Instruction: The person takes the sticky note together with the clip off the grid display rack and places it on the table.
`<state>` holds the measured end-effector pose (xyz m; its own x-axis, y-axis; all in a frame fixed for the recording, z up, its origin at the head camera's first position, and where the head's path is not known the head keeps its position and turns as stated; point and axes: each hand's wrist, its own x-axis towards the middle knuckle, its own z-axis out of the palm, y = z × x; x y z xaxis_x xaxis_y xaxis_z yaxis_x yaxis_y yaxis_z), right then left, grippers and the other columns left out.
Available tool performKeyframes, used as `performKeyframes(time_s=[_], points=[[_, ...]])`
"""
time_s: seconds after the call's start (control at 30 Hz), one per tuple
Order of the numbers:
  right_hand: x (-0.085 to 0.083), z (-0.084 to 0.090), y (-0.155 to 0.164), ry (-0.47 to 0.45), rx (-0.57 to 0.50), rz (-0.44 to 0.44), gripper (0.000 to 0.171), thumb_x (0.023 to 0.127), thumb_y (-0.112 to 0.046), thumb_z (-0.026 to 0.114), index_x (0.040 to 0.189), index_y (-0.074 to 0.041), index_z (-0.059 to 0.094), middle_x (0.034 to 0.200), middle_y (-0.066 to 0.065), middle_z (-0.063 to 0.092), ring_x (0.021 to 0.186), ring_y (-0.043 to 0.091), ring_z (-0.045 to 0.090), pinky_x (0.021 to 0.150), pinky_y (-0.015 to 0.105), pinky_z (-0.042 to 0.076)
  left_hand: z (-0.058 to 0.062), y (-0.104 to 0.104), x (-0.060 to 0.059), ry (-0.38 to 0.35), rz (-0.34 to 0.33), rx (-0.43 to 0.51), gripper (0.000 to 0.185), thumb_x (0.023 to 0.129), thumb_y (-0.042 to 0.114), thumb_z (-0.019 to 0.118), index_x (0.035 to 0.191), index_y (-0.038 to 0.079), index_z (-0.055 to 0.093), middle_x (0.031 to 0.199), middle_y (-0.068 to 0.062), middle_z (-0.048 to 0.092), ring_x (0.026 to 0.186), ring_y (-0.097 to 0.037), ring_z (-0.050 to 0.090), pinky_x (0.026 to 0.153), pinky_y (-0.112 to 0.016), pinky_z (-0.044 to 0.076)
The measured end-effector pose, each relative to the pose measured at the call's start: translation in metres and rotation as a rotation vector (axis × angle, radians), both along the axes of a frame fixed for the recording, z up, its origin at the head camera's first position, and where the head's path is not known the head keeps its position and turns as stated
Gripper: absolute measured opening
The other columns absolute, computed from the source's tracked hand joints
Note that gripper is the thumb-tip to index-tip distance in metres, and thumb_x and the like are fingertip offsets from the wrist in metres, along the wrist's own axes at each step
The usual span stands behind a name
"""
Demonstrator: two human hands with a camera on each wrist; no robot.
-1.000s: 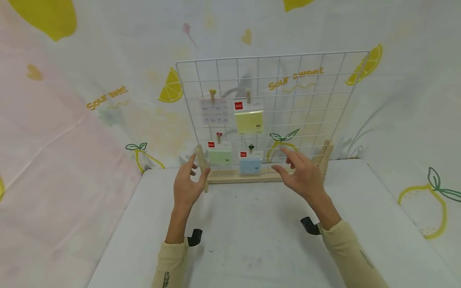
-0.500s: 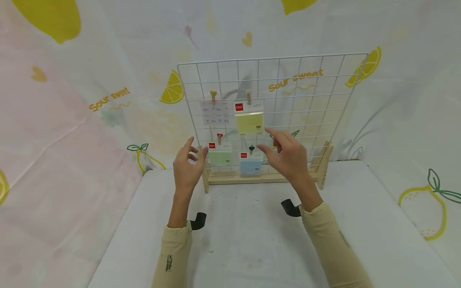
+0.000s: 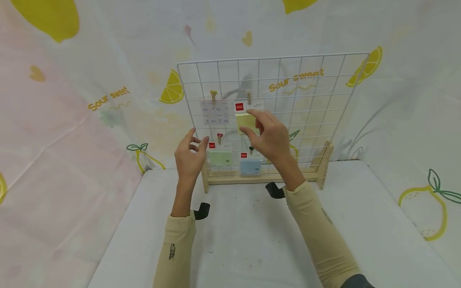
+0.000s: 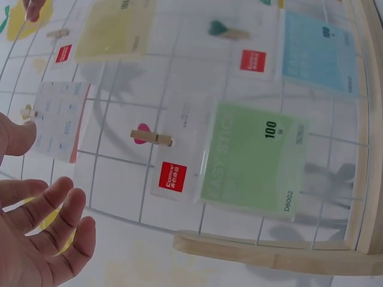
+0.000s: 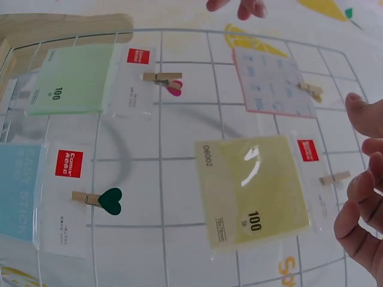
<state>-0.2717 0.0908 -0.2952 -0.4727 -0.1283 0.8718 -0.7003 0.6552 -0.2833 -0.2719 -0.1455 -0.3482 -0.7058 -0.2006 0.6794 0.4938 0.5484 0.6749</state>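
my right hand (image 3: 268, 136), fingers loosely spread and grasping nothing, hung just in front of the yellow pad (image 5: 254, 188); my left hand (image 3: 189, 156) was farther off, also relaxed.

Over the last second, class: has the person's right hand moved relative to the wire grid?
Yes. The right hand has gone up and to the left across the wire grid, from near its wooden base to the yellow note pack.

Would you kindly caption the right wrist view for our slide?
Right hand open beside the yellow sticky-note pack clipped to the wire grid.
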Motion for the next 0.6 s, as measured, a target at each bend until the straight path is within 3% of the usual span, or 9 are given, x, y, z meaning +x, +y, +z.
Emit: performKeyframes(time_s=[0.27,0.6], points=[[-0.013,0.012,-0.016,-0.020,0.003,0.023,0.045,0.084,-0.028,0.081,0.121,-0.006,0.068,0.076,0.008,0.051,0.069,0.019,0.046,0.055,0.030,0.035,0.015,0.005,-0.007,-0.038,0.070,0.003,0.048,0.092,0.026,0.072,0.130,0.000,0.061,0.090,-0.013,0.068,0.068,-0.027,0.061,0.060,-0.037,0.046],[-0.022,0.024,-0.030,-0.057,0.015,-0.004,0.046,0.085,-0.030,0.080,0.123,-0.007,0.067,0.078,0.005,0.052,0.071,0.019,0.047,0.057,0.030,0.037,0.025,0.007,-0.018,-0.058,0.100,-0.004,0.049,0.090,0.032,0.074,0.129,0.002,0.064,0.088,-0.013,0.070,0.070,-0.028,0.063,0.061,-0.038,0.048]])
